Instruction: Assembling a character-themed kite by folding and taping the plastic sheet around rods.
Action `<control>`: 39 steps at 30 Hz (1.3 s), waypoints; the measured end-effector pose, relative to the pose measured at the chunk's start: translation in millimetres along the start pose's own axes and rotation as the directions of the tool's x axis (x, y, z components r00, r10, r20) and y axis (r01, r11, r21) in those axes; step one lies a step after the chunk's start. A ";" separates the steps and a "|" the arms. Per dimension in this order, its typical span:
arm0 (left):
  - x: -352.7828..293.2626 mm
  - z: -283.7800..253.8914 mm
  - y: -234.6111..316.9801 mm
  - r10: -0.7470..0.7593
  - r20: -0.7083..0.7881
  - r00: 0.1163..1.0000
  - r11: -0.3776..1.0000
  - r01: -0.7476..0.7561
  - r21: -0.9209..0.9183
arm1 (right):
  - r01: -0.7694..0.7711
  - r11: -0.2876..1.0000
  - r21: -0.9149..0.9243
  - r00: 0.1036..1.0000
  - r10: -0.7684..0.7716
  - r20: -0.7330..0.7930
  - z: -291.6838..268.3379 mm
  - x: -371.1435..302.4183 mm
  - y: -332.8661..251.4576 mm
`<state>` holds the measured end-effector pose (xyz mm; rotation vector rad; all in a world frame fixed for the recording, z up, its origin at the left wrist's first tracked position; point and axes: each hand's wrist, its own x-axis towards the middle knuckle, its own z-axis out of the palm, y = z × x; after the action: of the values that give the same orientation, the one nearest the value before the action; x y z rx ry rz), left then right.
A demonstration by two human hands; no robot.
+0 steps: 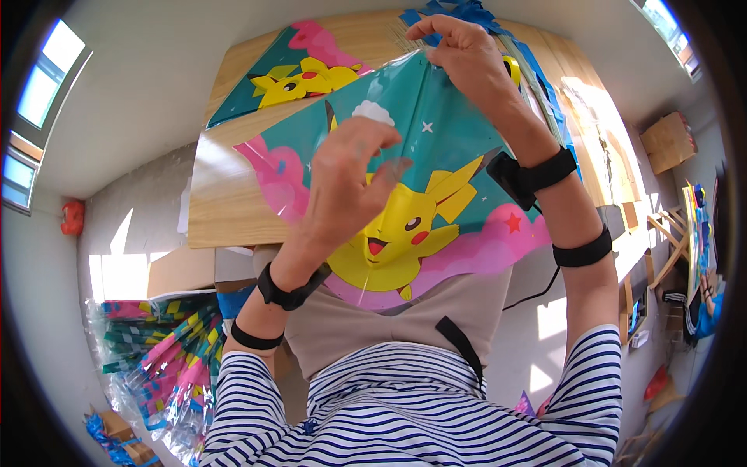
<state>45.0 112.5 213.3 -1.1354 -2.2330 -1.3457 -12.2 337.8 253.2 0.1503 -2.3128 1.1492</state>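
Observation:
A triangular plastic kite sail (459, 140), green and pink with a yellow cartoon character, spreads from the table over my lap, creased down its middle. My right hand (465, 58) is at its top corner, fingers curled and closed on the tip; the exact grip is partly hidden. Over the sail's left half hovers my left hand (346, 183), slightly blurred, thumb and fingers apart with nothing visible between them. It covers part of the printed figure. A second matching sail (272, 78) lies on the table at the far left.
Blue strips (467, 12) and thin sticks lie along the back and right of the wooden table (222, 202). Yellow-rimmed tape (511, 70) is beside my right wrist. Bagged colourful sails (167, 350) fill the lower left by a cardboard box (183, 272). A black cable (537, 294) hangs at right.

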 end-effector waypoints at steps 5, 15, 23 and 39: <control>-101.8 61.3 18.3 0.080 0.369 0.926 0.990 -0.118 0.082 | -0.153 0.981 0.116 0.987 0.157 -0.030 -32.5 29.5 -16.2; -155.8 60.0 -43.0 0.142 0.274 0.951 0.781 -0.278 0.560 | -0.280 0.904 0.323 0.954 0.298 -0.006 -89.0 37.2 -40.6; -114.9 -21.5 -22.0 0.067 -0.156 0.986 0.960 -0.021 0.279 | -0.327 0.868 0.373 0.945 0.305 0.119 -186.1 53.3 -14.0; -81.7 -155.7 -42.5 -0.722 -0.010 0.692 0.175 0.168 -0.970 | -0.329 0.873 0.359 0.942 0.278 0.187 -147.1 87.7 -102.8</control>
<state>44.0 -68.3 219.0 -0.0576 -1.2616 -3.0245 10.0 397.8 442.4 0.0006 -2.2445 1.8039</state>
